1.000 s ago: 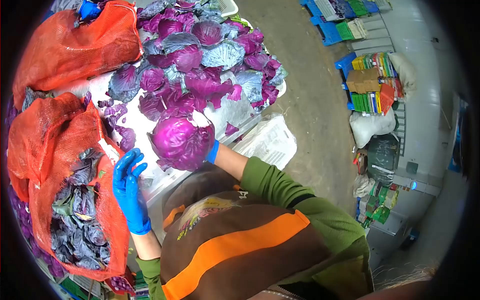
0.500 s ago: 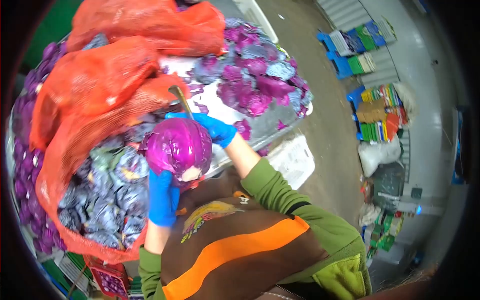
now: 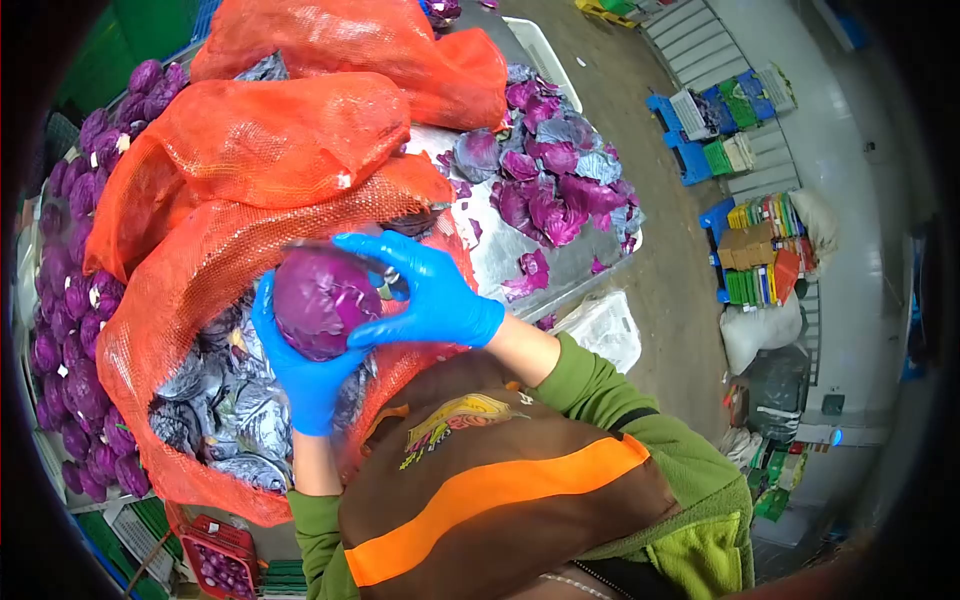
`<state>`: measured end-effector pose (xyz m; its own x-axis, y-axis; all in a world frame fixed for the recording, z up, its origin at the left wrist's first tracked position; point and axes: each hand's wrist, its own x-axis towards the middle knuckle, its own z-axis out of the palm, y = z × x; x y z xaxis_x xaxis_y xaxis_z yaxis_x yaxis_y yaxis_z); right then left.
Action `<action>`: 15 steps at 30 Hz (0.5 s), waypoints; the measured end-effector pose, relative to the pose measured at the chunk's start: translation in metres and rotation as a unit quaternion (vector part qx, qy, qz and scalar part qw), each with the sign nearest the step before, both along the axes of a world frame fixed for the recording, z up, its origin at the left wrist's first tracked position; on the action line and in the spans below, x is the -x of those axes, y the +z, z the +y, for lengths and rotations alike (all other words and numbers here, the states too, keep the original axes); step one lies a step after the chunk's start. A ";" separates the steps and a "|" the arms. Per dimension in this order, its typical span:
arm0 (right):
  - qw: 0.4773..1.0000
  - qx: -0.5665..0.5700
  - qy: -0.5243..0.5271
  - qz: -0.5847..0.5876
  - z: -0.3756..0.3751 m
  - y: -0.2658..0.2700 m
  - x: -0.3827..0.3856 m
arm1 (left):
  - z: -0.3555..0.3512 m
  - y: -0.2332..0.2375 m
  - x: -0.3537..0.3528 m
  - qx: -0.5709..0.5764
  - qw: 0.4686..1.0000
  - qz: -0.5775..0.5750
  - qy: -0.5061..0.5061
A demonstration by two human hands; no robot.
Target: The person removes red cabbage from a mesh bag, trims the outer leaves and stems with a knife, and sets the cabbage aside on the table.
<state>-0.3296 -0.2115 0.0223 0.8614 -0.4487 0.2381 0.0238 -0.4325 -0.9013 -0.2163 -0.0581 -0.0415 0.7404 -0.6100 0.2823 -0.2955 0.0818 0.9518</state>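
A red cabbage [image 3: 322,308] rests in my left hand [image 3: 305,385], whose blue-gloved fingers wrap its lower and left side. My right hand [image 3: 435,295], also in a blue glove, grips a knife [image 3: 335,250]. The knife's blade is blurred and lies across the far side of the cabbage; most of its handle is hidden by my fingers. My right thumb touches the cabbage's near right side. Below both hands gapes an orange mesh sack [image 3: 150,370] with several untrimmed cabbages [image 3: 235,410] inside.
Purple outer leaves [image 3: 570,195] lie piled on the metal table [image 3: 490,240]. Another orange sack [image 3: 350,50] stands at the back. Trimmed cabbages [image 3: 75,320] are heaped along the left. A white crate [image 3: 605,330] and a red crate [image 3: 220,545] sit below table height.
The knife has swung from pointing away to lying across the cabbage's far side. The cabbage has been turned, its pale stem end now out of sight. Both hands have shifted within the view.
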 end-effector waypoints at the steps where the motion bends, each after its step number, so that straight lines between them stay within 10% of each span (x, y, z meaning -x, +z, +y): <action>1: 0.998 0.046 0.021 0.047 0.004 0.009 -0.005 | 0.002 -0.001 -0.003 -0.023 0.999 -0.047 0.013; 3: 0.979 0.154 0.064 0.116 0.010 0.025 -0.014 | 0.004 -0.023 -0.009 0.060 0.995 0.076 -0.015; 5: 0.996 0.072 0.049 -0.035 0.005 0.014 -0.026 | 0.009 0.003 -0.026 0.037 0.991 0.129 -0.004; 6: 0.985 -0.169 -0.009 -0.026 0.010 0.010 -0.025 | 0.016 0.003 -0.044 0.070 0.978 0.196 0.025; 8: 0.993 -0.070 -0.078 0.062 -0.015 0.007 -0.016 | 0.026 0.009 -0.076 0.213 0.907 0.358 0.064; 15: 0.906 -0.231 -0.332 0.125 -0.054 -0.065 0.079 | 0.108 0.071 -0.258 0.457 0.793 0.324 0.241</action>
<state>-0.4082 -0.2657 -0.0428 0.3656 -0.8900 -0.2724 -0.3333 0.1480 -0.9311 0.0422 0.0503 0.0299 0.9955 0.0274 -0.0909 0.0246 0.8509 0.5247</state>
